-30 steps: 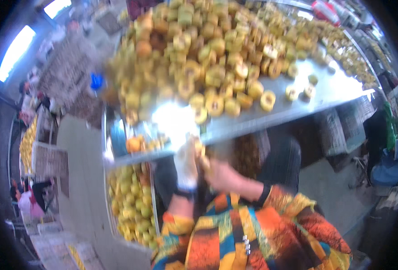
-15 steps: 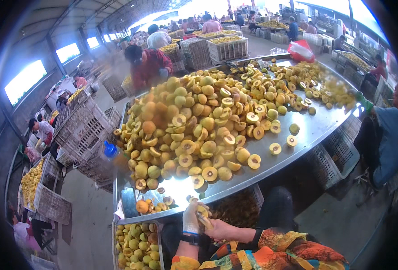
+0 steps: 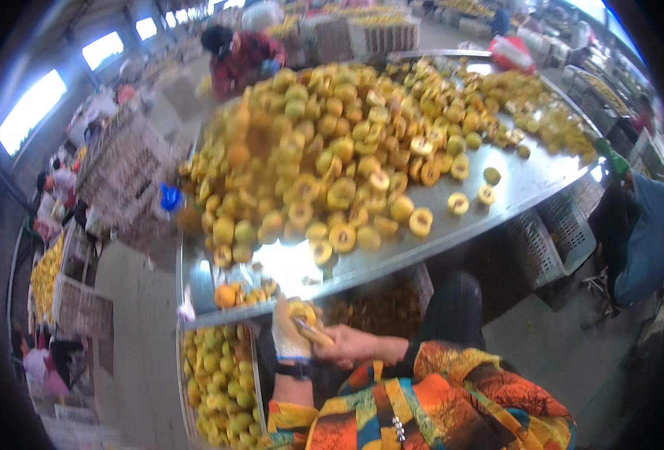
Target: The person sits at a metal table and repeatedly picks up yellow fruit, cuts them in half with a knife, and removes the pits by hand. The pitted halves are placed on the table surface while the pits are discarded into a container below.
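Two hands meet at six o'clock, just below the bench (image 3: 497,202) edge: the gloved left hand (image 3: 290,337) closes its grip on a halved fruit (image 3: 302,310), the right hand (image 3: 347,343) holding a small tool (image 3: 313,330) against it. Steady wrists and short strokes would suit.

Tight room at the near edge, fruit blocking everything beyond.

I see a bare, shiny patch of the metal surface (image 3: 290,266) just beyond my left hand (image 3: 290,334) and right hand (image 3: 350,345); the fruit heap (image 3: 324,142) walls off the far side. To the right, a bare strip runs along the near rim with a few loose halved fruits (image 3: 463,202). A crate of fruit (image 3: 215,371) fills the low left.
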Action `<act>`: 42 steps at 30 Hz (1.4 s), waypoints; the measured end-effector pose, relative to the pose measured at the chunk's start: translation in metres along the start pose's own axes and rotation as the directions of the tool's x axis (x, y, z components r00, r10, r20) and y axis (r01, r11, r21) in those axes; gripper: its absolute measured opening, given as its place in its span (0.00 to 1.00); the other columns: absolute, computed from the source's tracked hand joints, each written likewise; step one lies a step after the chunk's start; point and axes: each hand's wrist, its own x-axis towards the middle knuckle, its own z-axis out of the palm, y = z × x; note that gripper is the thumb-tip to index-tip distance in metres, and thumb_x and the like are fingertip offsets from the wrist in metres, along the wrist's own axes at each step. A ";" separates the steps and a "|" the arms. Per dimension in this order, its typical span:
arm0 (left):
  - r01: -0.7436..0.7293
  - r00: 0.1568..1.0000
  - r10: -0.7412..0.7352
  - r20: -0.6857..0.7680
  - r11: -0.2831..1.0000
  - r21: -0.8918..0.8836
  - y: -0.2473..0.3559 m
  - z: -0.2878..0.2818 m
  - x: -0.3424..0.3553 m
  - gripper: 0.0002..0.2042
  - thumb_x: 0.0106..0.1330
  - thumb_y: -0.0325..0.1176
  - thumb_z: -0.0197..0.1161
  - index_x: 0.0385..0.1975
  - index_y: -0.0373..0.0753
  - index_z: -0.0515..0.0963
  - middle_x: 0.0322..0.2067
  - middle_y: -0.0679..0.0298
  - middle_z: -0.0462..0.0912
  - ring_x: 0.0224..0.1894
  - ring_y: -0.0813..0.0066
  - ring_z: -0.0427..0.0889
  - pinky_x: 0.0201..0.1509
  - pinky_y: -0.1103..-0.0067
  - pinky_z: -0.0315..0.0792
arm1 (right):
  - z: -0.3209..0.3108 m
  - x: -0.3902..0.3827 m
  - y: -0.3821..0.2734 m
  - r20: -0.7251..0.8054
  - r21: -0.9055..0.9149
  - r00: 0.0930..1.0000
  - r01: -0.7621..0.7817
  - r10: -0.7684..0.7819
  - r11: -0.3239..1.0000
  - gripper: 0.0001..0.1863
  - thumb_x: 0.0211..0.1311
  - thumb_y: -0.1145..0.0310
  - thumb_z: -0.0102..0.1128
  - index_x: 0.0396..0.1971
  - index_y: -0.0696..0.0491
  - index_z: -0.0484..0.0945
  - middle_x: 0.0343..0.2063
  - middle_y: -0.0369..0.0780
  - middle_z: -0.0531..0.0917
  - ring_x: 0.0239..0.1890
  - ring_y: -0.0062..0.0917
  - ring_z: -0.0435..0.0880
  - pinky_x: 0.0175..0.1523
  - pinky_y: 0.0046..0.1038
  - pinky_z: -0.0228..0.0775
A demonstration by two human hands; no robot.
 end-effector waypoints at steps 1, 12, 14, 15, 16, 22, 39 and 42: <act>-0.030 0.999 0.029 0.024 0.999 0.035 0.010 0.005 -0.016 0.18 0.64 0.52 0.49 0.30 0.42 0.69 0.20 0.62 0.76 0.16 0.70 0.74 0.13 0.80 0.67 | -0.001 0.005 0.004 0.056 -0.014 0.998 0.003 -0.003 1.000 0.08 0.58 0.67 0.57 0.34 0.51 0.69 0.12 0.30 0.67 0.09 0.12 0.64 0.13 0.16 0.54; 0.200 0.586 0.787 -0.193 0.090 0.976 0.126 -0.271 -0.035 0.19 0.55 0.47 0.62 0.36 0.37 0.80 0.39 0.57 0.79 0.39 0.65 0.79 0.41 0.75 0.73 | -0.071 -0.006 0.027 -0.335 -0.796 0.936 -0.343 0.109 0.499 0.16 0.46 0.69 0.53 0.37 0.58 0.76 0.28 0.50 0.80 0.30 0.44 0.80 0.36 0.39 0.71; 0.086 0.523 0.852 -0.031 -0.017 0.996 0.137 -0.253 -0.011 0.17 0.52 0.37 0.64 0.40 0.35 0.77 0.40 0.51 0.78 0.43 0.60 0.77 0.47 0.72 0.71 | -0.092 0.000 0.069 -0.272 -0.910 0.959 -0.229 -0.080 0.344 0.14 0.45 0.64 0.55 0.30 0.59 0.76 0.19 0.48 0.79 0.24 0.39 0.81 0.32 0.37 0.74; -0.122 0.556 0.831 0.002 0.080 0.989 0.136 -0.232 0.007 0.17 0.52 0.37 0.64 0.40 0.36 0.78 0.40 0.51 0.78 0.43 0.60 0.77 0.46 0.72 0.71 | -0.085 0.000 0.067 -0.168 -0.945 0.963 -0.095 -0.213 0.314 0.14 0.46 0.63 0.57 0.28 0.59 0.75 0.19 0.48 0.79 0.25 0.42 0.80 0.33 0.37 0.73; -0.313 0.586 0.810 0.042 0.179 0.933 0.129 -0.198 0.020 0.16 0.52 0.37 0.64 0.39 0.37 0.78 0.40 0.51 0.78 0.43 0.59 0.77 0.46 0.72 0.71 | -0.073 0.000 0.051 -0.237 -0.887 0.963 -0.161 -0.128 0.433 0.16 0.49 0.59 0.58 0.29 0.58 0.74 0.21 0.49 0.79 0.27 0.45 0.79 0.35 0.39 0.72; -0.359 0.822 0.303 0.483 -0.383 0.851 0.058 0.061 0.067 0.20 0.48 0.41 0.64 0.39 0.37 0.74 0.38 0.51 0.77 0.41 0.57 0.77 0.44 0.69 0.71 | -0.076 -0.004 0.033 -0.323 -0.867 0.909 -0.172 -0.264 0.469 0.19 0.51 0.55 0.58 0.31 0.58 0.73 0.21 0.52 0.78 0.28 0.47 0.78 0.35 0.41 0.70; -0.295 0.944 0.117 0.307 -0.111 0.949 0.017 0.093 0.098 0.19 0.45 0.40 0.68 0.28 0.29 0.78 0.30 0.50 0.82 0.34 0.62 0.81 0.40 0.74 0.72 | -0.076 -0.023 0.028 -0.555 -0.708 0.706 -0.125 -0.440 0.695 0.22 0.51 0.56 0.62 0.38 0.57 0.71 0.26 0.51 0.79 0.32 0.44 0.80 0.35 0.36 0.70; -0.277 0.960 0.100 0.263 0.492 0.825 0.010 0.089 0.074 0.16 0.52 0.34 0.65 0.35 0.29 0.72 0.28 0.58 0.79 0.26 0.71 0.79 0.30 0.79 0.73 | -0.075 -0.028 0.003 -0.618 -0.594 0.598 0.069 -0.510 0.802 0.29 0.53 0.57 0.62 0.52 0.57 0.65 0.31 0.46 0.80 0.31 0.30 0.81 0.36 0.30 0.72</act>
